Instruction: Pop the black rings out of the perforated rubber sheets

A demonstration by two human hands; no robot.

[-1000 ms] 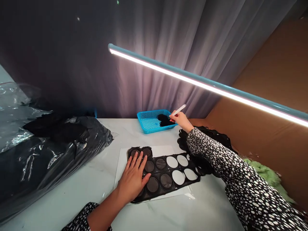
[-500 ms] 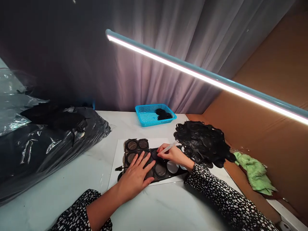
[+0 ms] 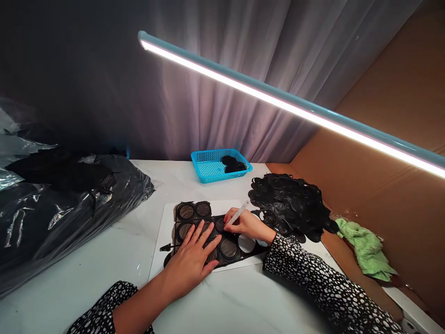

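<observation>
My left hand (image 3: pixel 194 250) lies flat with spread fingers on a black sheet (image 3: pixel 177 230) that has rows of round rings in it. Some rings show a dark brownish fill; toward the right end, round openings (image 3: pixel 246 243) show white. In my right hand (image 3: pixel 247 224) is a slim whitish pen-like tool (image 3: pixel 238 213), pinched between thumb and fingers. Its lower end is at a ring just right of my left fingertips; the tip itself is hidden by the fingers. Under the sheet lies a white board (image 3: pixel 159 234).
Behind stands a blue plastic basket (image 3: pixel 203 176) with some black pieces in it. A heap of thin black round pieces (image 3: pixel 292 204) lies at the right, beside a green cloth (image 3: pixel 365 248). A large plastic bag (image 3: pixel 114 195) of black material fills the left. A lit tube lamp (image 3: pixel 278 99) hangs overhead.
The whole view has shifted slightly. The pen-like tool is tilted more upright in my right hand, which stays at about the same ring. My left hand remains flat on the sheet.
</observation>
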